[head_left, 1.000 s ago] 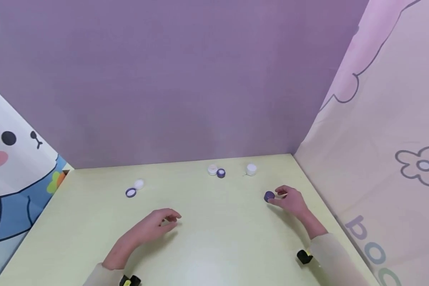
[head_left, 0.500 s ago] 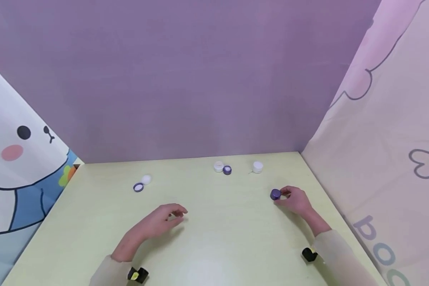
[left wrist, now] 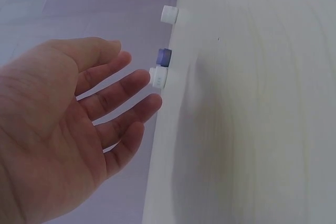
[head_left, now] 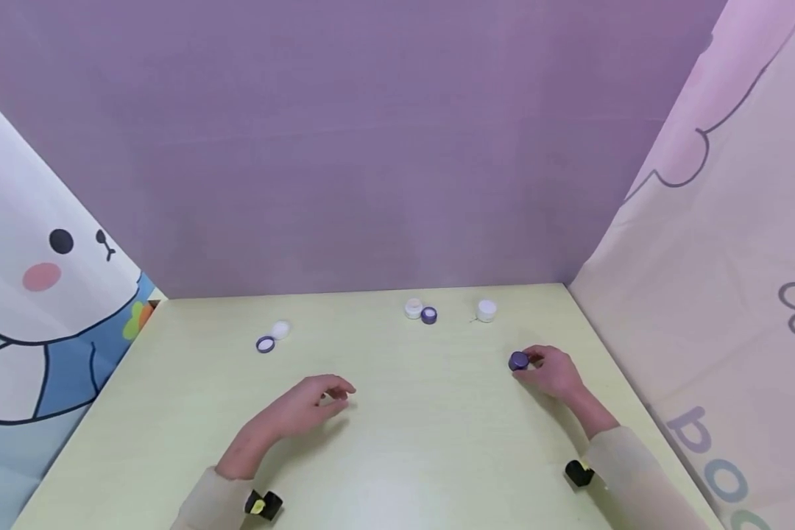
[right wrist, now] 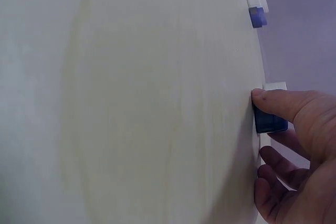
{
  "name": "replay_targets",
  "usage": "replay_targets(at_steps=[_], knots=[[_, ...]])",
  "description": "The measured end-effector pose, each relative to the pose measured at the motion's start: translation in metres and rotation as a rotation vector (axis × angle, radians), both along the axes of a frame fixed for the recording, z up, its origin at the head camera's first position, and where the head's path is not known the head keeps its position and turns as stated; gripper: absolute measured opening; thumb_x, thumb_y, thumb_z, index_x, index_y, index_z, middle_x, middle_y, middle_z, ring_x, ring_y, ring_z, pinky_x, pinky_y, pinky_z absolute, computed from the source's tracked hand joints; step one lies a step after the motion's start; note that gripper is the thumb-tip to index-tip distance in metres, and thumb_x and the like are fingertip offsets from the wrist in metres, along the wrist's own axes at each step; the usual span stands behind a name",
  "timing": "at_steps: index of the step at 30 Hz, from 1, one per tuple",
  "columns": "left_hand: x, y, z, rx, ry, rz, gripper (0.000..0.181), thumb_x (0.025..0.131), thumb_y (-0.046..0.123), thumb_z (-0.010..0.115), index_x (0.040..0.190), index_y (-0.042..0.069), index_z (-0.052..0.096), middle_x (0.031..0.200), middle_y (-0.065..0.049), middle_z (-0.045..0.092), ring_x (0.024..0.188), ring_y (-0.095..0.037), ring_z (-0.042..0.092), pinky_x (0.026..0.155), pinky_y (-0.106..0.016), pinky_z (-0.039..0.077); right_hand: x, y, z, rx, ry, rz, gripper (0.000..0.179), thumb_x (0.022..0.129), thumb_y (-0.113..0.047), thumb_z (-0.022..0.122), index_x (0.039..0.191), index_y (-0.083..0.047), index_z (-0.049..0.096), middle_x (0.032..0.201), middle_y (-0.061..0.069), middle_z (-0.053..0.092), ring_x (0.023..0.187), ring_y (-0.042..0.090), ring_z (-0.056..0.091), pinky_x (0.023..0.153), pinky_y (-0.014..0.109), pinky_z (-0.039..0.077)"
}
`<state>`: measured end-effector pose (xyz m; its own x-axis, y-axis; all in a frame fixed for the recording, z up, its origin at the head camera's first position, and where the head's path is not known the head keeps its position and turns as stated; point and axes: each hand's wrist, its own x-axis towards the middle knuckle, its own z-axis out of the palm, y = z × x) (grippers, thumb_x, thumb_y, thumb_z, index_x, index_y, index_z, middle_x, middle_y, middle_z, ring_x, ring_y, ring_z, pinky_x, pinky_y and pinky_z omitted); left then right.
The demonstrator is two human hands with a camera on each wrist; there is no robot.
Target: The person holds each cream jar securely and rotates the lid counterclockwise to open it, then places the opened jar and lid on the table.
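Note:
My right hand [head_left: 551, 372] pinches a small dark purple round pot [head_left: 519, 361] between thumb and fingers at the table's right side. In the right wrist view my thumb lies along the near side of this pot [right wrist: 269, 121]; its underside is hard to see. My left hand [head_left: 305, 405] hovers over the middle-left of the table, fingers loosely bent, holding nothing. Beyond it, in the left wrist view, a white pot [left wrist: 159, 77] stands against a purple pot [left wrist: 164, 57]. Another white pot [head_left: 486, 311] stands behind my right hand, with a thin thread-like mark beside it.
At the table's left lie a white disc [head_left: 280, 329] and a purple-rimmed disc [head_left: 265, 344], touching or nearly so. A purple wall [head_left: 371, 184] closes off the back of the pale table [head_left: 424, 442]. Printed sheets [head_left: 722, 294] stand along both sides.
My right fingers have closed in on the dark purple pot, which stays in place. The left hand has hardly moved. The head view has turned slightly left, so everything appears shifted right.

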<state>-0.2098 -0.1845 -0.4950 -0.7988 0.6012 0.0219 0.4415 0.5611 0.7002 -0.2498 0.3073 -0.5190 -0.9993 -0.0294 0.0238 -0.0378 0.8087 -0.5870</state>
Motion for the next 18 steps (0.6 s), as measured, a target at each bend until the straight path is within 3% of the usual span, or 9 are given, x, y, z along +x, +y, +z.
replay_targets(at_steps=[12,18], knots=[[0.001,-0.001,0.007,-0.008,0.035,0.019,0.028,0.099,0.022,0.059,0.123,0.01,0.063,0.113,-0.001,0.065,0.105,-0.015,0.059,0.088,-0.043,0.049,-0.001,-0.011,-0.002,-0.069,0.042,0.014,0.046,0.079,-0.026,0.081,0.113,0.0,0.065,0.104,0.015,0.068,0.092,0.031,0.062,0.077,0.045,0.049],[0.0,0.001,0.012,0.006,0.067,0.023,0.029,0.099,0.023,0.06,0.124,0.011,0.063,0.116,-0.003,0.064,0.108,-0.017,0.058,0.088,-0.046,0.048,0.0,-0.025,0.0,-0.131,0.08,0.045,0.043,0.077,-0.02,0.083,0.11,0.001,0.065,0.097,0.012,0.07,0.084,0.025,0.066,0.072,0.037,0.053]])
